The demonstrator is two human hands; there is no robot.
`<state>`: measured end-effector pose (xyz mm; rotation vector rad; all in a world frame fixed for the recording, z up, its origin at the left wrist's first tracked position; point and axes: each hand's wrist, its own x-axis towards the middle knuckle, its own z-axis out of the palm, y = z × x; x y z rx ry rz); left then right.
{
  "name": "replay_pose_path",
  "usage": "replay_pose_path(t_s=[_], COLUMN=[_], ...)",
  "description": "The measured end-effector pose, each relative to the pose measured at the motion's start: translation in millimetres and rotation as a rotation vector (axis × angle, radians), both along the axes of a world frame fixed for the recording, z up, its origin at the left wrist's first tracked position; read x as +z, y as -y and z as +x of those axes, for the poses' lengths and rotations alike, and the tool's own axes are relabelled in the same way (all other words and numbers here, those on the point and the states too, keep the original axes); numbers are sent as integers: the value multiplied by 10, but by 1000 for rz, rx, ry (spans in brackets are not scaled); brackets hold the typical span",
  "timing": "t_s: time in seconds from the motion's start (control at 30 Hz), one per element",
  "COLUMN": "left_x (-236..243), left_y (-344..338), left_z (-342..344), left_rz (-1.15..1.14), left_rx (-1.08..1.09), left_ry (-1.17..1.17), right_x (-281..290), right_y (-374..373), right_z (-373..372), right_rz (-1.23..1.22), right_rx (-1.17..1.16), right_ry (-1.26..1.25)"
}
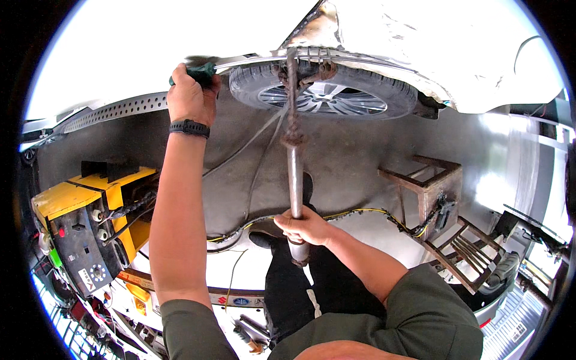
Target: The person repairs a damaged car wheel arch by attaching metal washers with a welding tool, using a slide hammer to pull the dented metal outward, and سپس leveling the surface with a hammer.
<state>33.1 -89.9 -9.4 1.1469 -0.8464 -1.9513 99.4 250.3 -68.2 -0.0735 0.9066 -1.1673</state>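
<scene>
My left hand (192, 99), a black band on its wrist, is raised to the edge of a white car body. Its fingers are closed round the dark green handle of a screwdriver (203, 73), whose thin shaft seems to run right along the panel edge. Lower down, my right hand (305, 227) grips the metal sleeve of a slide hammer (294, 174). The hammer's rusty rod reaches away from me to the panel edge, passing in front of a car wheel (336, 96). How its far end is attached is hard to make out.
A yellow and black machine (90, 210) with cables stands at left. Hoses and a black-yellow cable (354, 211) cross the floor. To the right are a wooden stool (429, 186) and a slatted wooden seat (471, 255). A perforated metal strip (120, 111) runs along the car's left.
</scene>
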Motion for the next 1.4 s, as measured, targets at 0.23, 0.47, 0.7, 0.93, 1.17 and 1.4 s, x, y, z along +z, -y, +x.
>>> replay_pose_path(t_s=[0.23, 0.47, 0.7, 0.93, 1.17, 1.4], left_x=[-6, -23, 13, 9, -60, -36], left_y=[1, -36, -51, -18, 56, -23], left_z=[3, 14, -12, 9, 4, -18], left_rz=[-6, 7, -26, -104, -51, -40], left_rx=[1, 17, -3, -76, -19, -23], left_ry=[-7, -44, -10, -7, -15, -39], right_x=[-92, -194, -265, -48, -42, -41], right_y=[-20, -44, -246, -417, -149, -84], right_z=[-78, -27, 159, 374, -141, -222], right_rz=[-18, 25, 109, 48, 86, 75], right_rx=[-50, -32, -122, 43, -22, -58], right_ry=[118, 181, 338, 124, 65, 141])
